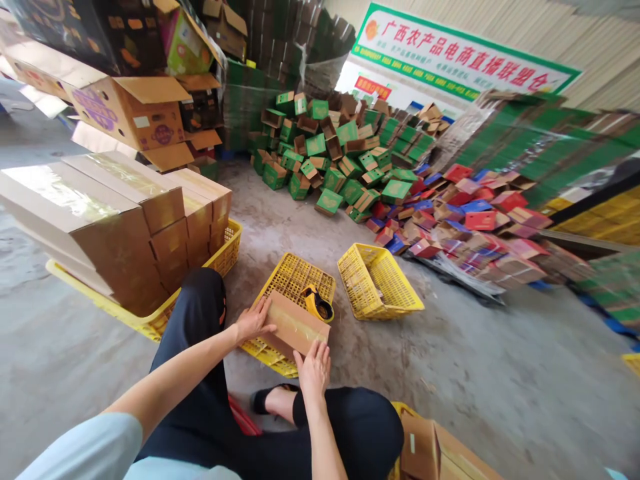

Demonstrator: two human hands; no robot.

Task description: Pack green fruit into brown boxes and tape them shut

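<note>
Warehouse-type space, bare grey floor (500, 387), person sitting low. Nearest: brown cartons (420, 443) in a yellow crate beside the right knee, mostly cut off by the frame edge.

Working spot is between the knees. Small carton (293, 325) lies lengthwise on a mesh crate (295, 270) that looks upturned, probably serving as a low bench so the carton sits within reach. Shiny tape runs along its top.

Grip: neither hand is closed round anything. Left hand (254, 320) lies on the carton's left end, fingers extended, thumb pointing across the top. Right hand (315, 367) presses the near right corner, fingers fairly straight, pointing away from the body. Likely steadying or smoothing from both ends; can't tell how hard they press. Left arm reaches in diagonally, right forearm comes nearly straight up from below.

Tape dispenser (314, 300) sits just behind the carton on the same crate, presumably parked there to be handy. Left: big yellow crate (145, 327), taped cartons (115, 207) stacked above its rim. Beyond: another yellow crate (377, 280), then heaped green cartons (330, 167), red-and-blue cartons (475, 220), wall sign (460, 50).
</note>
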